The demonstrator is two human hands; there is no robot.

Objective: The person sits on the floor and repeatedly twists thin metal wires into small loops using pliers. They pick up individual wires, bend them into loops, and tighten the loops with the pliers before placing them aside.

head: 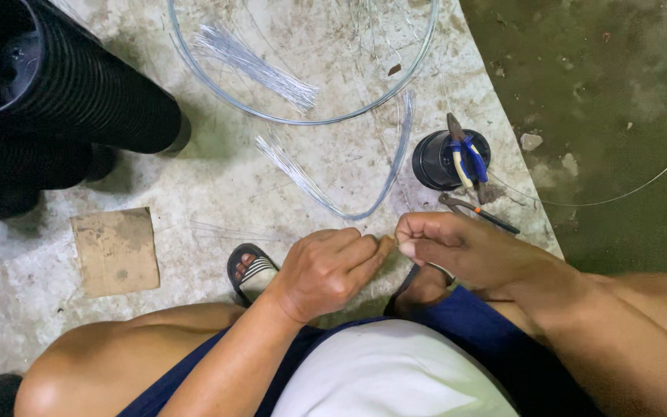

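- L hand (332,270) & R hand (451,245): both curled tight, fingertips pinching thin wire (392,244) between them, over the floor (218,181).
- Bent wire loop (380,197) just beyond; pliers (465,158) in black cup (435,164) nearby.

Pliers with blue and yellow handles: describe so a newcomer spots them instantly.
Start at the big wire hoop on the concrete floor, then go right to the black pot beside it. The pliers stand in that pot, handles blue and yellow, unlike the dark tool lying flat just below.
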